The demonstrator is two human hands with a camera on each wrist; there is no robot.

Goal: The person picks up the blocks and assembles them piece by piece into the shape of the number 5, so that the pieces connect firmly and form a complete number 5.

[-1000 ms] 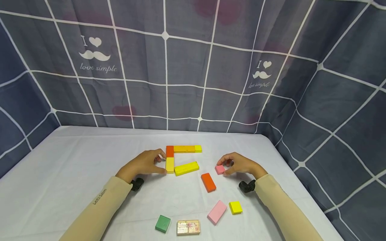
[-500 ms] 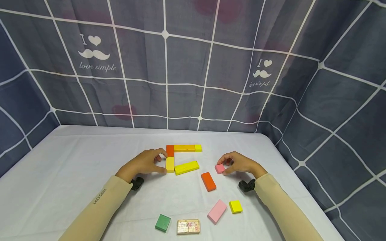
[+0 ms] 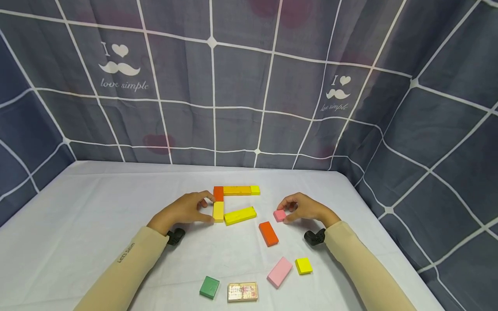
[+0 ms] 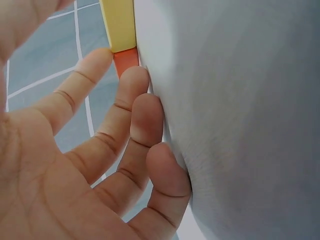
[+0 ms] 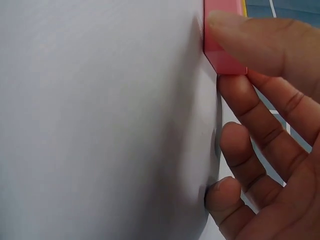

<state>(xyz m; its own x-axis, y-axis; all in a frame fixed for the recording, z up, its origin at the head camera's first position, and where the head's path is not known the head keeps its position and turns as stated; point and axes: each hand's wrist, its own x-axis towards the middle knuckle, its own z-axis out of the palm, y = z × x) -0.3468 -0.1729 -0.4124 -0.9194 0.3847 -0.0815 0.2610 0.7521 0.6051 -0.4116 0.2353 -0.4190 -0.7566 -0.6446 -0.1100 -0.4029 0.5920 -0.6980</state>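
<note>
Between thumb and fingers, my right hand [image 3: 307, 208] pinches a small pink block [image 3: 279, 215] low over the white tablecloth; in the right wrist view the thumb lies across the pink block [image 5: 225, 45]. My left hand [image 3: 186, 211] rests beside the left side of a block outline, index fingertip at an orange-red block [image 3: 218, 193] and thumb tip at a light yellow block [image 3: 218, 211]. In the left wrist view its other fingers curl loosely on the cloth. From the orange-red block an amber block [image 3: 237, 190] and a small yellow block [image 3: 254, 190] run right. A long yellow block [image 3: 240, 215] lies slanted below.
An orange block [image 3: 268, 233] lies between the outline and my right forearm. Nearer are a pink oblong block [image 3: 279, 272], a yellow square block [image 3: 303, 266], a green block [image 3: 209, 287] and a patterned gold-toned block [image 3: 243, 292]. A grey checked curtain [image 3: 186, 129] stands behind the table.
My right hand has slid slightly left with the small pink block, toward the outline. The left hand stays in place beside the blocks.
</note>
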